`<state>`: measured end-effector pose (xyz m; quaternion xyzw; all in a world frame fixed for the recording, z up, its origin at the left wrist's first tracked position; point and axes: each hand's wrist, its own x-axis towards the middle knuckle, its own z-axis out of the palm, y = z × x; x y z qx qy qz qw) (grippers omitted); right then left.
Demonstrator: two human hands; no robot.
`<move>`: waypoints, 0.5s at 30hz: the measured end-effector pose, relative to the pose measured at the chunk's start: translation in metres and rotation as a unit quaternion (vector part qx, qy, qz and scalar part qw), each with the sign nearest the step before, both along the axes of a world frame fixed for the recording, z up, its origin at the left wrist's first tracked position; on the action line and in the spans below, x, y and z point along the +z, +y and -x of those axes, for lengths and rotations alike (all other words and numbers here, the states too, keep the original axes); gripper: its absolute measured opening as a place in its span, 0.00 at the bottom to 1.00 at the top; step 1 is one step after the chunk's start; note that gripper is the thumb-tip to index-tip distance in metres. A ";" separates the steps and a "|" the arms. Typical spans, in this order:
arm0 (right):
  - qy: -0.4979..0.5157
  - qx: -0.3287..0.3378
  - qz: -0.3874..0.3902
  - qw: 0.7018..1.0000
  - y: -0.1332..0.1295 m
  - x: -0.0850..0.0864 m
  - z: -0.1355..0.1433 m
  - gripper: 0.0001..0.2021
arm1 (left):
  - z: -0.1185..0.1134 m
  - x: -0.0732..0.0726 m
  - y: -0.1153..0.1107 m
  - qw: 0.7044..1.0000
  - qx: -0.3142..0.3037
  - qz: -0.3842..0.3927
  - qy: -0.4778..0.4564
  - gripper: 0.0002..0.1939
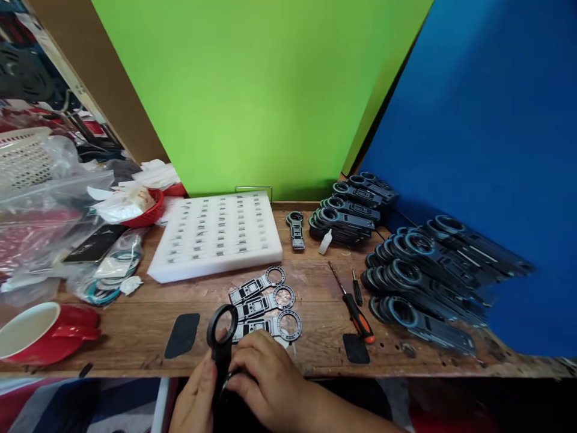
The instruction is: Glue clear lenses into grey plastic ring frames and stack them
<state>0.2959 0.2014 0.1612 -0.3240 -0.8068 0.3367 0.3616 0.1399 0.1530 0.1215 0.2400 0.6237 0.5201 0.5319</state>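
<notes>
A black ring-ended part (222, 328) stands roughly upright at the front edge of the bench, its ring at the top and its lower end lost in shadow. My left hand (196, 397) is closed round its handle from the left. From the right, my right hand (273, 379) has curled fingers and thumb pinched at the handle's edge just below the ring; a small shiny spot shows there, too dark to identify. Right behind, several flat grey ring-ended plates (259, 305) with black markings lie fanned out, the nearest partly hidden by my right hand.
A white foam block (216, 237) holds rows of small metal pieces. Stacks of dark ring-ended parts (428, 270) fill the right side. Between lie an orange-black screwdriver (358, 319), a smaller screwdriver (357, 288) and a small white bottle (325, 242). A red mug (67, 331) stands left.
</notes>
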 end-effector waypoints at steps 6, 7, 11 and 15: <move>-0.021 -0.089 -0.035 0.995 -0.001 -0.007 -0.048 0.09 | -0.018 0.000 0.015 0.982 -0.035 0.083 -0.163 0.23; -0.057 -0.128 -0.045 0.989 0.000 -0.008 -0.067 0.09 | -0.021 0.003 0.020 0.974 -0.036 0.094 -0.204 0.23; -0.276 -0.335 -0.065 0.899 0.007 -0.014 -0.146 0.11 | -0.023 0.024 0.041 0.928 0.012 0.111 -0.354 0.22; -0.418 -0.374 -0.012 0.828 0.017 -0.028 -0.180 0.19 | -0.022 0.046 0.053 0.912 0.066 0.086 -0.395 0.23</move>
